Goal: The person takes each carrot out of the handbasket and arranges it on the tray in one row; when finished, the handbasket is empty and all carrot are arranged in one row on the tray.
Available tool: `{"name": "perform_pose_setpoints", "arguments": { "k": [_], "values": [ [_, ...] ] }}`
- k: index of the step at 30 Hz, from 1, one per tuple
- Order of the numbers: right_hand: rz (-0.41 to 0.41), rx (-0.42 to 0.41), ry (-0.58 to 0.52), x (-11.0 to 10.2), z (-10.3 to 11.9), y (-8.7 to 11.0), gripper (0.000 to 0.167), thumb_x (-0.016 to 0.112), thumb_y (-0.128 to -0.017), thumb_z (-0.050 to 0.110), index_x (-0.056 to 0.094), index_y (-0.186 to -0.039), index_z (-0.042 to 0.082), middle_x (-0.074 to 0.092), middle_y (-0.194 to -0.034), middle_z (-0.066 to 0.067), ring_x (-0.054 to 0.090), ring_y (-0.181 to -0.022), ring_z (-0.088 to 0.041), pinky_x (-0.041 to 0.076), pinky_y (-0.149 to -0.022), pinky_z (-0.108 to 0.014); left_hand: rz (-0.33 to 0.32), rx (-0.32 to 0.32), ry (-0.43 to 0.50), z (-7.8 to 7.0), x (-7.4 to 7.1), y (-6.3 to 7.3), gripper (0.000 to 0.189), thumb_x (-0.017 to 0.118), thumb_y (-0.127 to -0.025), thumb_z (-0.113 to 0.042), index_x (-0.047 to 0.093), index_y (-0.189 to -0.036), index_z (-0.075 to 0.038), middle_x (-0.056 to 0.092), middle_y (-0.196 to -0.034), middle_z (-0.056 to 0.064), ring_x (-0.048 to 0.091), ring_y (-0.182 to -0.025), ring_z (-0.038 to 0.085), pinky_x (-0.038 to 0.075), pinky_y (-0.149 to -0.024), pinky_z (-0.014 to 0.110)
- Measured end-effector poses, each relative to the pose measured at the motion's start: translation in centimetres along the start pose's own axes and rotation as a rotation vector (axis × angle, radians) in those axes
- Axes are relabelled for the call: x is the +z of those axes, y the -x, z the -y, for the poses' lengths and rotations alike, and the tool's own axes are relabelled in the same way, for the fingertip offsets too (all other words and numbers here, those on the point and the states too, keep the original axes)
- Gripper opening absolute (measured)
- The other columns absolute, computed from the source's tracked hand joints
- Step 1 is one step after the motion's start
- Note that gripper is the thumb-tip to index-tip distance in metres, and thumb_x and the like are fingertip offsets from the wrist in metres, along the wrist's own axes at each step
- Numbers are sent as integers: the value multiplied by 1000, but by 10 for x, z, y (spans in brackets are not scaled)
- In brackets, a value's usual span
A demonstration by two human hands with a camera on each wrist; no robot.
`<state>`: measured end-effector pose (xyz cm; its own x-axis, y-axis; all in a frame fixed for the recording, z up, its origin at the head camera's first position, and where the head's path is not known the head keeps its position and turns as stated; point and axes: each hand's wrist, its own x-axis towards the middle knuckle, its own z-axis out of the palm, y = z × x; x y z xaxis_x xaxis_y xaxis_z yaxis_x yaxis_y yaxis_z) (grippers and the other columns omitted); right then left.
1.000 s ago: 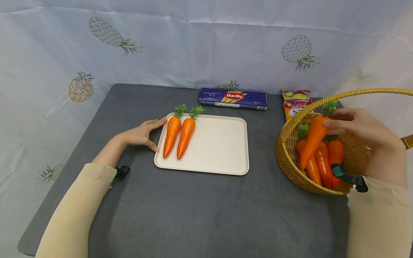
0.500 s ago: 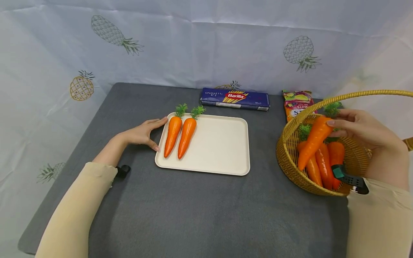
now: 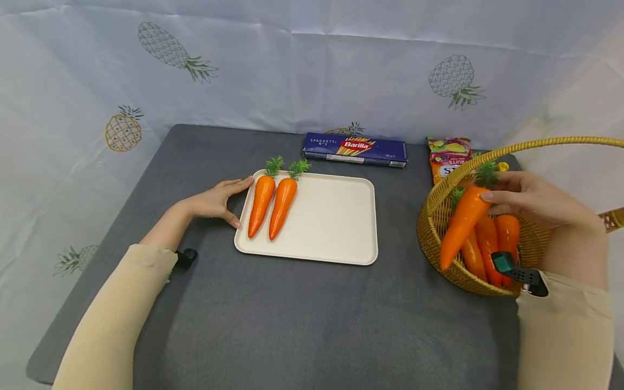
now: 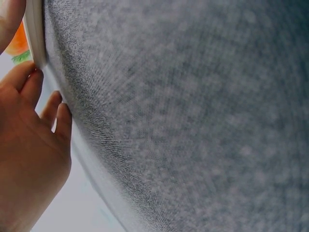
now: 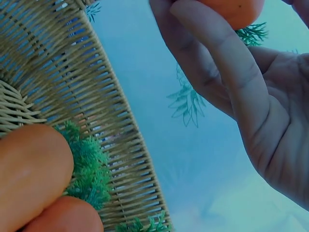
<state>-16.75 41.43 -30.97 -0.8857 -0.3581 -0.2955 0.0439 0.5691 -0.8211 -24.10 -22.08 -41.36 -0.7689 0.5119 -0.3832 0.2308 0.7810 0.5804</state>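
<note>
1. Head view, right of frame: my right hand (image 3: 546,200) pinches one carrot (image 3: 465,225) near its leafy end, thumb on the near face and fingers behind. That end is the thickest, so probably the surest grip; the tapered tip slants down to the lower left, in front of the basket's rim.
2. At centre left, my left hand (image 3: 209,201) is spread, thumb well away from the fingers, touching the left edge of the cream tray (image 3: 331,219). I judge it is there to steady the tray; the left wrist view shows fingertips against its rim.
3. Two carrots (image 3: 281,208) lie side by side along the tray's left part, leaves overhanging the far rim, probably because they are too long for its depth.
4. Below my right hand, the wicker basket (image 3: 431,254) holds at least three more carrots (image 3: 486,249), tips toward the bottom of the frame, seemingly laid alike to nest together. Its handle (image 3: 546,141) arches above my hand in the frame.
5. Farther out, a Barilla spaghetti box (image 3: 355,149) and a fruit-printed packet (image 3: 449,160) sit along the table's far edge, seemingly out of my way, before the pineapple-print cloth (image 3: 317,70).
</note>
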Motion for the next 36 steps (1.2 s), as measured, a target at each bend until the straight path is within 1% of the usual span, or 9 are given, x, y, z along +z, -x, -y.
{"name": "perform_pose_setpoints", "arguments": {
  "k": [3,5,8,11,17,20,23,30,36],
  "values": [
    [7,54,118,5,8,-2,66,46,-104,11,9,-154,-12,66,-101,21,71,-87,-5,59,-75,-24,-1,0,-3,0,0,0,126,90,-68,-38,7,-161,-22,2,-167,20,-2,-154,43,12,-118,69],
    [12,91,198,9,15,-2,66,47,-105,16,13,-154,-11,70,-107,6,72,-86,-5,58,-75,-23,-2,1,-6,0,0,0,126,90,-68,-38,7,-161,-22,2,-167,20,-2,-154,43,12,-118,69],
    [30,167,288,13,22,-1,82,48,-105,27,-5,-153,-13,66,-122,-23,73,-86,-6,54,-76,-18,-1,1,-8,0,0,-1,126,90,-68,-39,7,-161,-22,2,-167,20,-2,-154,43,12,-118,69],
    [45,181,337,16,27,0,85,49,-104,31,-3,-153,-13,48,-141,-38,73,-88,-5,49,-76,-12,0,-1,-6,0,0,-1,126,90,-68,-39,7,-161,-22,2,-167,20,-2,-154,43,12,-118,69],
    [84,166,311,22,33,-2,83,50,-104,32,1,-154,-12,43,-146,-34,70,-92,0,50,-77,-13,-4,-2,-8,0,0,-1,126,90,-67,-38,7,-161,-22,2,-167,20,-2,-154,43,12,-118,69],
    [110,137,298,27,35,-2,72,49,-104,27,13,-151,-14,68,-117,-20,70,-93,-3,53,-78,-19,-3,-3,-9,-1,0,0,127,90,-67,-38,7,-161,-22,3,-167,20,-2,-154,42,12,-118,69],
    [130,128,333,31,36,-1,63,49,-104,27,26,-145,-15,71,-112,-13,70,-93,-5,52,-78,-21,-1,-7,-8,-1,0,-1,127,90,-67,-39,7,-161,-23,2,-167,20,-2,-154,42,12,-118,69],
    [149,140,406,44,40,3,64,51,-102,36,35,-141,-12,50,-140,-33,55,-122,-48,48,-93,-60,2,-6,-5,-1,-1,-1,126,90,-68,-38,6,-161,-23,2,-167,20,-2,-154,42,12,-118,69],
    [211,137,317,55,50,3,48,50,-103,32,44,-129,-8,67,-121,-17,69,-105,-26,53,-89,-46,2,-3,-3,-1,-1,-1,126,90,-67,-38,7,-161,-22,2,-167,20,-2,-154,42,12,-119,68]
  ]
}}
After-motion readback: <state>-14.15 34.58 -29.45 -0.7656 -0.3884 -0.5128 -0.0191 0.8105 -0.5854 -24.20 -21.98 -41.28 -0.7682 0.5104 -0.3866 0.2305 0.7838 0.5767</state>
